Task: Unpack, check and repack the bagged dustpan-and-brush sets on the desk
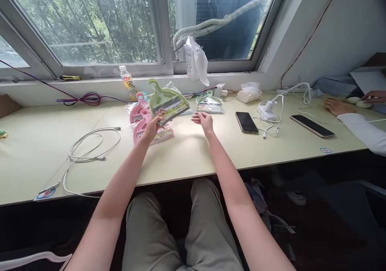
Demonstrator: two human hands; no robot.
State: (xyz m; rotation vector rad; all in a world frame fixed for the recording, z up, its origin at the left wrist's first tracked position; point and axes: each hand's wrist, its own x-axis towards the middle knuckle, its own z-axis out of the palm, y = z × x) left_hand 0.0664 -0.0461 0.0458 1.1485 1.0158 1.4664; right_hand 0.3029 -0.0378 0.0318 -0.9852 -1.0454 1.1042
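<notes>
My left hand (152,128) grips the lower left corner of a green dustpan-and-brush set (167,102) in clear wrapping, tilted above the table. Under and beside it lie wrapped pink sets (140,130), partly covered by the green one. My right hand (204,121) is apart from the held set, its fingers loosely bent with nothing visible in them. Just behind that hand, a smaller wrapped green set (210,103) lies on the table.
A bottle (128,84) stands behind the sets. White cable (72,156) lies coiled at left. To the right are a phone (246,122), a tissue pack (249,93), a power strip (267,111), another phone (312,126) and another person's hands (339,106).
</notes>
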